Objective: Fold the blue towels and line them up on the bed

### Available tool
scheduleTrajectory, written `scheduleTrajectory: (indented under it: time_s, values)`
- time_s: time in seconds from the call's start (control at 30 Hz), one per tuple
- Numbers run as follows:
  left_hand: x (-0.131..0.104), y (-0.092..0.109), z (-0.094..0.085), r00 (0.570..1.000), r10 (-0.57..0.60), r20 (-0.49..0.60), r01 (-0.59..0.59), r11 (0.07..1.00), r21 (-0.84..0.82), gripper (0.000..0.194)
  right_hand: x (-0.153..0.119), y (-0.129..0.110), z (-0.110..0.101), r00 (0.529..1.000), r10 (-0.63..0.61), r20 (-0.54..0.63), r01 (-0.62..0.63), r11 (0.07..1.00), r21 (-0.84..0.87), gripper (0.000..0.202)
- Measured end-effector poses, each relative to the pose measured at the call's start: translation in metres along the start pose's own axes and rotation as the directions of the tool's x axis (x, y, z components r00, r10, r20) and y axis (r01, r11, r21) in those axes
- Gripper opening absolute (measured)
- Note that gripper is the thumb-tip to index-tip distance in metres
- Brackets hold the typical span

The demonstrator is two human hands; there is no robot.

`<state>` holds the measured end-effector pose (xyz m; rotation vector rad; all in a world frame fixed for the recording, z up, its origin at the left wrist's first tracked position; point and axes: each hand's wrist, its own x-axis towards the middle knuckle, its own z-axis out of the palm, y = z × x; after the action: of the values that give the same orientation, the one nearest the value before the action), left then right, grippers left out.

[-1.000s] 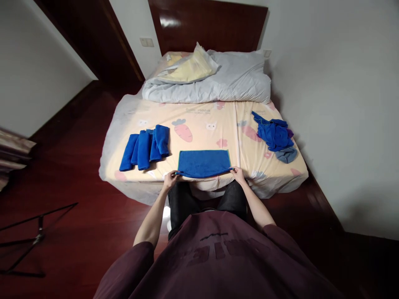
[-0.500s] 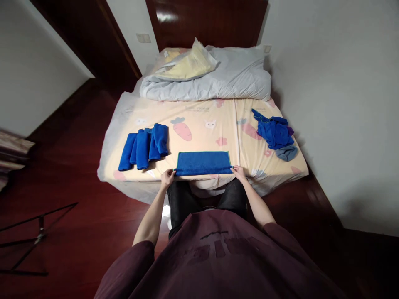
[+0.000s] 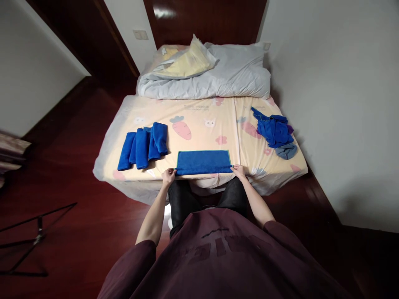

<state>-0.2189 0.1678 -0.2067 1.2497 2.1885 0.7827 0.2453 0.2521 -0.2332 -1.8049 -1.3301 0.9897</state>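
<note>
A blue towel [image 3: 203, 161] with green edging lies flat near the front edge of the bed, a narrow strip folded over along its near side. My left hand [image 3: 168, 176] pinches the near left corner, and my right hand [image 3: 238, 171] pinches the near right corner. To the left, several folded blue towels [image 3: 142, 148] lie side by side, partly overlapping. On the right is a crumpled heap of blue cloths [image 3: 274, 132] with a grey-blue cloth [image 3: 286, 151] at its near end.
The bed [image 3: 199, 116] has a patterned sheet. A rolled-back grey quilt [image 3: 240, 74] and a yellow cloth [image 3: 190, 62] lie at its far end. Walls rise at the right and left. A black metal stand [image 3: 39, 238] is on the floor at the lower left.
</note>
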Motion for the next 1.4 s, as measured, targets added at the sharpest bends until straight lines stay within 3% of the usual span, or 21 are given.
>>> scheduleTrajectory:
  time_s: [0.4, 0.5, 0.6, 0.73, 0.83, 0.9, 1.0, 1.2, 1.4]
  values:
    - [-0.001, 0.000, -0.002, 1.000, 0.018, 0.009, -0.018, 1.000, -0.002, 0.021, 0.000, -0.004, 0.001, 0.999, -0.036, -0.020, 0.033, 0.991, -0.130, 0.014]
    - [-0.002, -0.004, -0.002, 0.998, 0.060, 0.024, -0.060, 0.998, -0.013, 0.027, -0.005, -0.007, -0.002, 0.998, -0.061, 0.004, 0.061, 0.987, -0.146, 0.014]
    - [-0.004, -0.013, -0.005, 0.987, 0.159, -0.010, -0.159, 0.987, 0.011, 0.034, -0.012, -0.010, -0.012, 0.988, -0.156, 0.008, 0.155, 0.971, -0.183, 0.027]
    - [-0.010, -0.020, -0.010, 0.915, 0.403, -0.018, -0.401, 0.914, 0.051, 0.039, -0.024, -0.018, -0.027, 0.902, -0.431, 0.040, 0.427, 0.871, -0.243, 0.035]
    - [-0.014, -0.017, -0.006, 0.840, 0.532, 0.103, -0.539, 0.841, 0.056, 0.042, -0.032, -0.026, -0.029, 0.805, -0.555, 0.210, 0.593, 0.762, -0.261, 0.038]
    - [-0.013, -0.013, 0.000, 0.803, 0.561, 0.201, -0.583, 0.810, 0.069, 0.047, -0.036, -0.031, -0.025, 0.763, -0.547, 0.343, 0.642, 0.704, -0.305, 0.041]
    - [-0.010, -0.012, 0.011, 0.782, 0.544, 0.304, -0.600, 0.789, 0.133, 0.053, -0.039, -0.035, -0.019, 0.758, -0.468, 0.454, 0.643, 0.652, -0.402, 0.047]
    - [-0.005, -0.012, 0.021, 0.790, 0.498, 0.358, -0.602, 0.742, 0.296, 0.070, -0.034, -0.037, -0.013, 0.767, -0.416, 0.489, 0.635, 0.604, -0.482, 0.050]
    - [-0.001, -0.001, 0.017, 0.783, 0.478, 0.399, -0.614, 0.695, 0.373, 0.066, -0.027, -0.049, -0.004, 0.783, -0.368, 0.502, 0.620, 0.534, -0.575, 0.056]
